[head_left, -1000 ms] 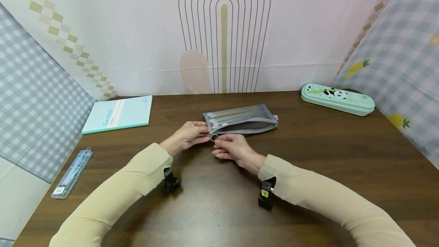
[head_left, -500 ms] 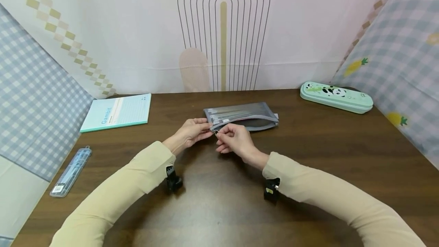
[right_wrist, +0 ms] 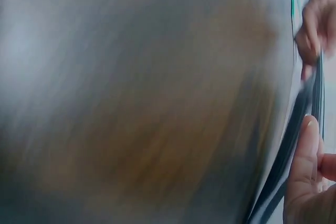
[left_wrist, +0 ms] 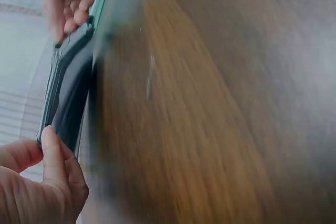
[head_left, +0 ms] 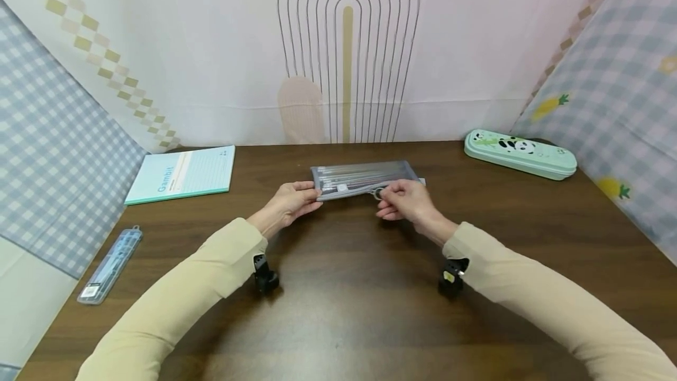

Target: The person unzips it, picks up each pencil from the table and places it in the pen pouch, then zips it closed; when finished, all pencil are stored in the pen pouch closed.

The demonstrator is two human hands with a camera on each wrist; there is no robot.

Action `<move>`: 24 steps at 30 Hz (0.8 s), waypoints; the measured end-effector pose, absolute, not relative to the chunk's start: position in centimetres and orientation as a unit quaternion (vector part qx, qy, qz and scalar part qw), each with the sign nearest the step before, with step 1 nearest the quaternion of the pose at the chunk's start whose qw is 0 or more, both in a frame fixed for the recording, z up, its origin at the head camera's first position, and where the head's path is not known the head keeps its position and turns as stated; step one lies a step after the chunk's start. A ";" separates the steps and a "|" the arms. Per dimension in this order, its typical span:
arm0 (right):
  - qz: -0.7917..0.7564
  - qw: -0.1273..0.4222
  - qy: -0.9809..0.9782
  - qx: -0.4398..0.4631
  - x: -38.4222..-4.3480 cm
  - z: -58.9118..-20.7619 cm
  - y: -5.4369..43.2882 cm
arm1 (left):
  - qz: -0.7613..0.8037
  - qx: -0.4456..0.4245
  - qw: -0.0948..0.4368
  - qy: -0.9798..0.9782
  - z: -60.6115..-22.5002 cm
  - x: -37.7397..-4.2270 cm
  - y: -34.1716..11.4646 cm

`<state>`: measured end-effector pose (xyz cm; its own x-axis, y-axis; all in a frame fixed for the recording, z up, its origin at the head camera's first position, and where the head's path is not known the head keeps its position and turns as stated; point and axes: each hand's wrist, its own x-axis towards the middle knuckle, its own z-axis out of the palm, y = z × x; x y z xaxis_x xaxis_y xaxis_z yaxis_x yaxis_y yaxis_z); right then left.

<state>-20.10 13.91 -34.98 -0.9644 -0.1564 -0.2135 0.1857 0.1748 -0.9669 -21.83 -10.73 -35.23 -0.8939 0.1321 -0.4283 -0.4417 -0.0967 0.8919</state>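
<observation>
A grey see-through zip pouch (head_left: pixel 359 175) with several thin pen-like sticks inside lies at the middle of the table. My left hand (head_left: pixel 290 204) pinches its front left corner between thumb and fingers; the left wrist view shows this left hand (left_wrist: pixel 47 182) on the corner too. Farther right along the zipper, my right hand (head_left: pixel 409 203) pinches the ring-shaped zipper pull (head_left: pixel 378 193). From the left corner to the pull the zipper edge looks joined. In the right wrist view, the right hand (right_wrist: pixel 310 177) is close to the dark pouch edge (right_wrist: pixel 286 166), partly blurred.
On the wooden table (head_left: pixel 317 310), a light blue notebook (head_left: pixel 182 175) lies at the back left. A clear blue slim case (head_left: pixel 110 264) lies near the left edge. At the back right sits a mint panda pencil case (head_left: pixel 520 153). Patterned cloth (head_left: pixel 227 46) hangs behind.
My right hand has moved right along the pouch's front edge with the zipper pull, and the gaping opening has narrowed. My left hand stays at the left corner.
</observation>
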 end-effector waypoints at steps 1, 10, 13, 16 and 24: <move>-0.641 0.131 0.756 0.017 -20.2 -35.0 14.8 | 0.729 -0.119 0.197 0.644 -35.3 -21.9 -10.9; -0.634 0.125 0.760 0.064 -20.4 -34.4 21.2 | 0.717 -0.127 0.192 0.658 -35.5 -22.2 -13.2; -0.633 0.151 0.756 0.062 -20.3 -34.5 21.7 | 0.712 -0.122 0.196 0.663 -35.6 -22.3 -13.4; -0.633 0.179 0.751 0.059 -20.2 -34.8 21.8 | 0.709 -0.124 0.196 0.666 -35.8 -22.3 -13.4; -0.648 0.205 0.733 0.034 -20.2 -35.2 22.4 | 0.707 -0.121 0.203 0.667 -36.0 -22.3 -13.5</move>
<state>-20.19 22.36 -35.23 -0.9138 -0.2161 -0.3439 0.3148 0.1581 -0.9359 -22.27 -13.47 -35.98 -0.8878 0.1254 -0.4428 -0.4493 -0.0279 0.8930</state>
